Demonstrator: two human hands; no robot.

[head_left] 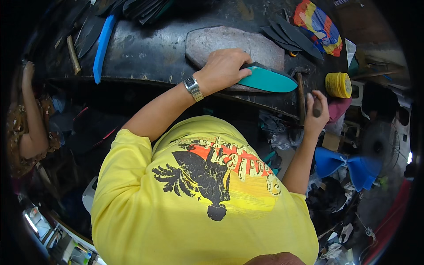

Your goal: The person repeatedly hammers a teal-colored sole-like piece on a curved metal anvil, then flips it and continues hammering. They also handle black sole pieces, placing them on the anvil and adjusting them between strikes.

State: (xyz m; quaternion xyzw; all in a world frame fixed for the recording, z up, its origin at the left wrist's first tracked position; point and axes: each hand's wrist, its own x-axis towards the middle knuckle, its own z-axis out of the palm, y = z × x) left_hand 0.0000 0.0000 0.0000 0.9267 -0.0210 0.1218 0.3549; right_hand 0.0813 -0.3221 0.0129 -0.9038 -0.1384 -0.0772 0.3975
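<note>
"Insole [270, 81], teal on its face with a black edge: where is it sitting?"

"It is reaching out to the right of the left hand [224, 65], over the front edge of the grey slab [229, 37] on the dark bench [145, 48]. Whether it is resting there or being lifted slightly, nobody can tell from this angle."

"Which way is its long axis running?"

"Left to right, and sloping a little toward the person, with the rounded tip pointing to the right hand's side."

"So which hand is nearer?"

"The left one. It is pinching one end, its thumb pressing on the teal face and its other fingers going mostly out of sight. The right hand [319, 115] is hanging apart, beyond the tip, its fingers curling round a brown rounded piece [317, 107] whose full shape is not showing. The hammer [301, 95] is lying between the tip and that hand."

"Is any writing showing?"

"The yellow shirt [203, 190] is carrying big stylised lettering beside a black palm-leaf print. The yellow tub [338, 85] is showing markings too small to make out. No lettering is showing on the teal face."
</note>
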